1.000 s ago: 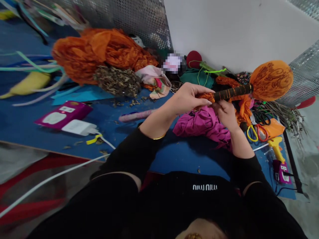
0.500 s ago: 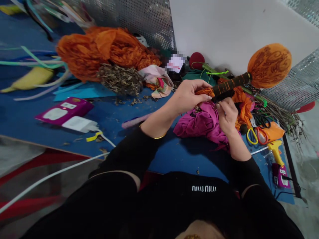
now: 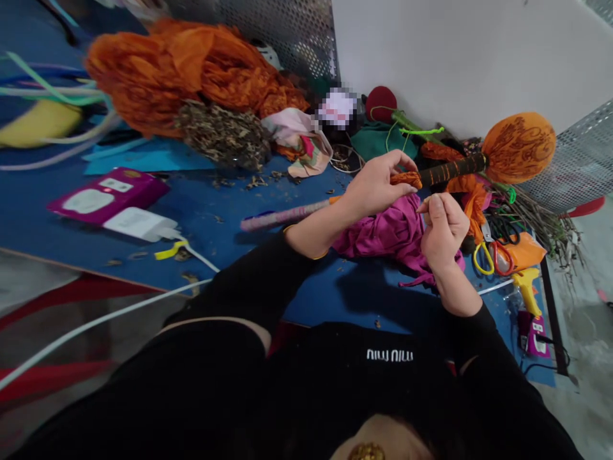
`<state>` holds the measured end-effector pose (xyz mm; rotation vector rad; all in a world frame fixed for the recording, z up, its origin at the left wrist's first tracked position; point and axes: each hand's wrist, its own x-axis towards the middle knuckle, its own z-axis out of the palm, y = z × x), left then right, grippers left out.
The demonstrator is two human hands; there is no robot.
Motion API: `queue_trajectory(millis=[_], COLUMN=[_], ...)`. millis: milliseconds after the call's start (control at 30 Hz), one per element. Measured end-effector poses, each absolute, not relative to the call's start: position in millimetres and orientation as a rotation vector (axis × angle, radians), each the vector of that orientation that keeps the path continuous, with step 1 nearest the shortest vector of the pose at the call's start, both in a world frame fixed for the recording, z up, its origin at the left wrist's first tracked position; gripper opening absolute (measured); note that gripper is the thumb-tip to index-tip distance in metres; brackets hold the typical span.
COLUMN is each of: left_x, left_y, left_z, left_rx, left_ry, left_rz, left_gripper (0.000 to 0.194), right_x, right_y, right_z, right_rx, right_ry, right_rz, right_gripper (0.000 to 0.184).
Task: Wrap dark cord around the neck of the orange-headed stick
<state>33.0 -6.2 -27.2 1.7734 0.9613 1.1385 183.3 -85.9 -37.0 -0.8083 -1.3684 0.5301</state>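
My left hand (image 3: 378, 185) is closed round the near end of a stick (image 3: 447, 170) wrapped in dark and orange cloth, which ends in an orange patterned ball (image 3: 520, 148) pointing right. My right hand (image 3: 443, 227) hovers just below the stick with thumb and fingers pinched together; what it pinches is too small to make out. A crumpled magenta cloth (image 3: 383, 233) lies on the blue table (image 3: 239, 211) under both hands.
A big orange fabric bundle (image 3: 191, 76) and dried plant matter (image 3: 223, 134) lie at the back left. A purple power strip (image 3: 103, 195) with white plug sits left. Scissors (image 3: 493, 255), a yellow glue gun (image 3: 527, 287) and twigs crowd the right edge. A pink stick (image 3: 282, 216) lies mid-table.
The stick's ball end rose, then dropped back. My right hand has come off the stick and now pinches just below it. The view shifted slightly.
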Motion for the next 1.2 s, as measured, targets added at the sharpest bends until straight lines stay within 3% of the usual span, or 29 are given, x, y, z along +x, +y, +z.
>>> queue_trajectory(millis=[233, 467, 700, 967, 1200], left_x=[36, 31, 30, 33, 36], left_y=[-3, 1, -4, -9, -18], left_z=[-34, -29, -24, -28, -28], left_rx=[1.835, 1.814, 1.855, 2.014, 2.140], left_ry=[1.020, 0.970, 1.039, 1.061, 1.062], left_rz=[1.114, 0.956, 0.912, 0.823, 0.706], left_gripper=[0.029, 0.024, 0.021, 0.032, 0.034], right_x=[173, 187, 213, 229, 227], right_y=[-91, -85, -84, -72, -53], right_z=[-36, -24, -1, -2, -17], right_rx=[-0.809, -0.885, -0.843, -0.657, -0.817], right_ry=[-1.453, -1.576, -1.876, -1.932, -1.712], right_rz=[0.337, 0.446, -0.022, 0.277, 0.485], right_gripper=[0.046, 0.052, 0.039, 0.042, 0.056])
